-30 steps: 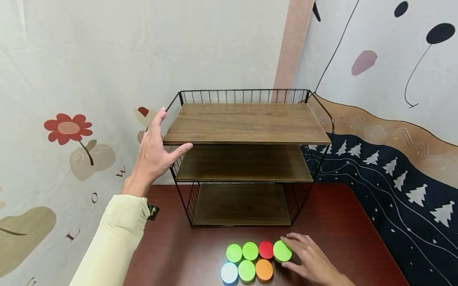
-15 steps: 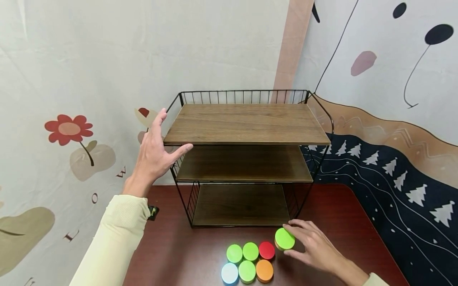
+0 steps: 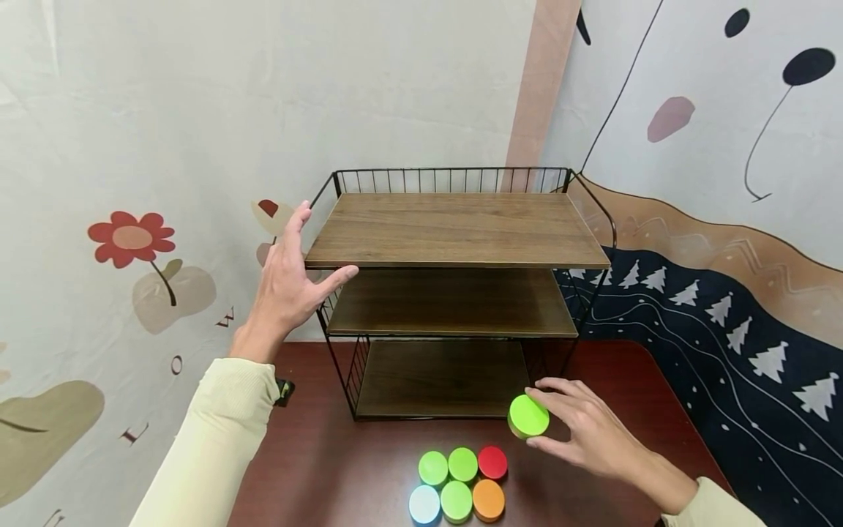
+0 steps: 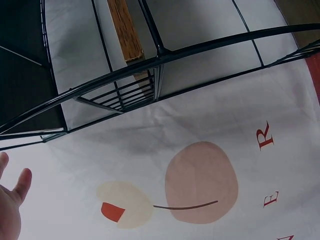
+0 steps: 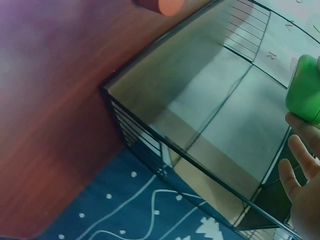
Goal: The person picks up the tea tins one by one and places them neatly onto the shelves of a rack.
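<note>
My right hand (image 3: 593,432) pinches a small round tub with a green lid (image 3: 528,416) between thumb and fingers, held before the lower right front corner of a three-tier wood-and-black-wire shelf rack (image 3: 454,230). In the right wrist view the same green tub (image 5: 304,90) shows at the right edge, cut off by the frame. My left hand (image 3: 282,289) is at the rack's left end, fingers straight and thumb spread near the top board's front corner. Only part of the left hand (image 4: 10,210) shows in the left wrist view.
In front of the rack, several similar tubs stand close together in two rows on the red-brown table (image 3: 296,454). Among them are green tubs (image 3: 456,501), a red tub (image 3: 492,462), an orange tub (image 3: 489,501) and a light blue tub (image 3: 424,505). Printed cloth hangs behind.
My right hand has carried the green tub away from beside the red one, up and toward the rack's lower right corner. The left hand has stayed in place.
</note>
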Motion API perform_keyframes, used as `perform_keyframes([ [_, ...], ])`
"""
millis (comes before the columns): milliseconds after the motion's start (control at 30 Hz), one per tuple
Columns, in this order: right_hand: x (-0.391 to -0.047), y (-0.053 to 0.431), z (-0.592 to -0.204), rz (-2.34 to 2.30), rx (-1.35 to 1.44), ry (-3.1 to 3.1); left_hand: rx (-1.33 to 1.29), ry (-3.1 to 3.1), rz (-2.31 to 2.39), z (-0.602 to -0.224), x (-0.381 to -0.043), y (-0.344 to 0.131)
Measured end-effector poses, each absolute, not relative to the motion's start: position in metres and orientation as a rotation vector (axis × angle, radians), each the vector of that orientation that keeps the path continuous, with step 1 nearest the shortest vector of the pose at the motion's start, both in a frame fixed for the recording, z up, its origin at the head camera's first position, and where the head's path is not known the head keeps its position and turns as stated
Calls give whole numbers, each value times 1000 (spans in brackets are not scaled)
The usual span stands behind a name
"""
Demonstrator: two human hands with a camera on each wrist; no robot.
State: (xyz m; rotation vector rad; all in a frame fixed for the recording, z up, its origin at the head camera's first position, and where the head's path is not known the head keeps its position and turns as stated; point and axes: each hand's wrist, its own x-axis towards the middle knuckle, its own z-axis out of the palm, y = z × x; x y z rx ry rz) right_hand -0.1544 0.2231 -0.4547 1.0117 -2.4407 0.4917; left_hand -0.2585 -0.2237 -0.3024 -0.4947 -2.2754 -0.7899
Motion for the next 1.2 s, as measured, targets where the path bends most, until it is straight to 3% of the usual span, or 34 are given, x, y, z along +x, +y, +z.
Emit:
perform_keyframes([
  [1200,-177,229,-326,419,1072,-2169,-511,-2261,-795,-303,-257,-223],
])
